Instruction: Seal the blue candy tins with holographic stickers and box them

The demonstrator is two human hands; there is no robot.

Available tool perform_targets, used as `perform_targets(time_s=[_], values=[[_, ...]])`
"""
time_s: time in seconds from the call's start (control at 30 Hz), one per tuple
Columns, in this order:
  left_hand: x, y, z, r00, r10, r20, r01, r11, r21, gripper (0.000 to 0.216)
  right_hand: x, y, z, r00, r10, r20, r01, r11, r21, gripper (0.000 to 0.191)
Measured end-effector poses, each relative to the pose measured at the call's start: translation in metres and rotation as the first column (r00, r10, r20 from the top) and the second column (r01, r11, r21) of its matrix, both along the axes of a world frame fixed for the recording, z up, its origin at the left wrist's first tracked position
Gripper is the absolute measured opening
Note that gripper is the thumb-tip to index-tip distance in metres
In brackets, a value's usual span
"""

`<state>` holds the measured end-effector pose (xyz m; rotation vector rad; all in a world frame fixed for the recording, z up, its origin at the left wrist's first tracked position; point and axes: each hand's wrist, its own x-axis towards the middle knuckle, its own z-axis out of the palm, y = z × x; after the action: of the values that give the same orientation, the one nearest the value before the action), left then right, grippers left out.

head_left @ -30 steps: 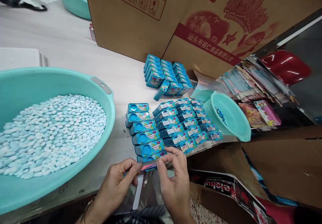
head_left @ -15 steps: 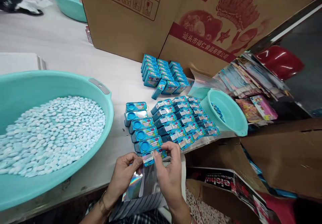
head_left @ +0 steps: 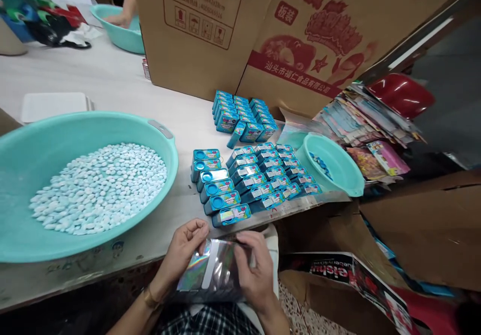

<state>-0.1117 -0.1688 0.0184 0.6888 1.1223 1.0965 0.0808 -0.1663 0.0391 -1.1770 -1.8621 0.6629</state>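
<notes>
Low in front of me, at the table's edge, is a shiny, see-through sheet of stickers (head_left: pixel 220 267) with rainbow glints and a pale strip. My left hand (head_left: pixel 184 248) pinches at its upper left corner, thumb against curled fingers. On the sheet's right side, my right hand (head_left: pixel 257 270) grips the edge between thumb and fingers. Just beyond them stands a blue candy tin (head_left: pixel 231 215) with a shiny seal across its lid. Behind it, a column of blue tins (head_left: pixel 219 187) shows round lid marks without seals. Rows of sealed tins (head_left: pixel 263 172) stand to the right.
A large turquoise basin (head_left: pixel 75 119) of pale blue candies (head_left: pixel 108 184) stands at left. A smaller basin (head_left: pixel 349 164) sits at right. Cardboard cartons (head_left: pixel 195 69) rise behind more stacked tins (head_left: pixel 244 117). Another person's hand (head_left: pixel 119 20) reaches into a far basin (head_left: pixel 108 11).
Both hands have left the nearest tin, where they were pressing a seal, and come down to the sticker sheet. The view has shifted, showing another person's hand at the far basin.
</notes>
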Motion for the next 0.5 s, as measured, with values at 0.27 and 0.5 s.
perform_targets(time_s=[0.27, 0.5], values=[[-0.005, -0.012, 0.034, 0.858, -0.181, -0.481, 0.262, 0.959, 0.107, 0.030, -0.005, -0.017, 0.007, 0.981, 0.161, 0.112, -0.139, 0.973, -0.186, 0.031], [-0.007, -0.011, 0.046, 0.697, -0.273, -0.663, 0.425, 0.902, 0.075, 0.026, -0.008, -0.017, 0.013, 0.969, 0.180, 0.168, -0.153, 0.975, -0.161, 0.015]])
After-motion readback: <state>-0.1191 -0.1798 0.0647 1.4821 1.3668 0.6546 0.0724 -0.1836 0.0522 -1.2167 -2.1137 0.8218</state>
